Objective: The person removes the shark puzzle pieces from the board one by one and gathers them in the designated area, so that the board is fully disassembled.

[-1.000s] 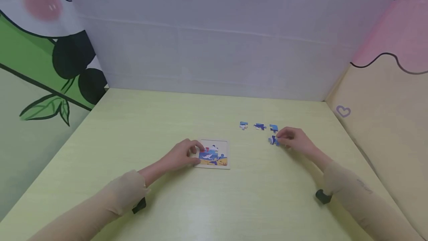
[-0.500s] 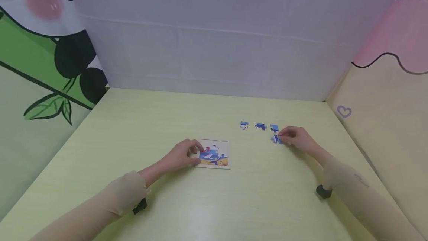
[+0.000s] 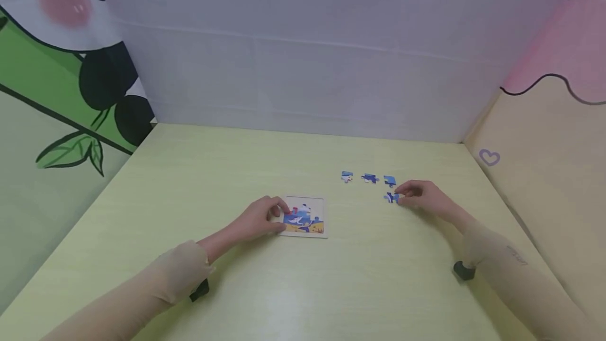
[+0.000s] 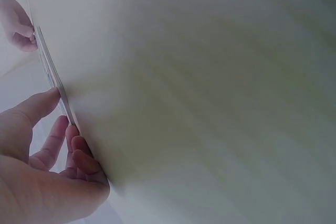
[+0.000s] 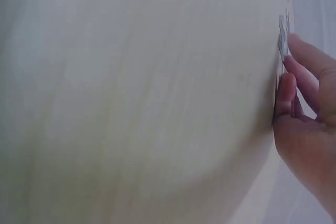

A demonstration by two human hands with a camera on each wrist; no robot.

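My left hand [image 3: 258, 217] holds the left edge of a square puzzle board [image 3: 325, 220], thumb at the near corner and fingertips over the picture. Several pieces of a sea scene with a whale fill its lower part; the upper part is bare. In the left wrist view, thumb and fingers sit along the edge of the board [image 4: 48, 59]. To the right, my right hand [image 3: 420, 194] pinches a blue and white puzzle piece [image 3: 391, 197] close over the table. The right wrist view shows that piece [image 5: 282, 38] edge-on at the fingertips of the hand [image 5: 307, 90].
Beyond the right hand lie three loose pieces in a row: a blue and white one [image 3: 347, 177], a dark blue one [image 3: 370, 178] and a light blue one [image 3: 390, 180]. The pale table [image 3: 303, 288] ends at a grey-white cloth wall [image 3: 303, 78]; patterned walls flank it.
The pinched piece has turned a little and shifted slightly right in my right hand. My left hand and the board stay in place; the head view has drifted slightly.
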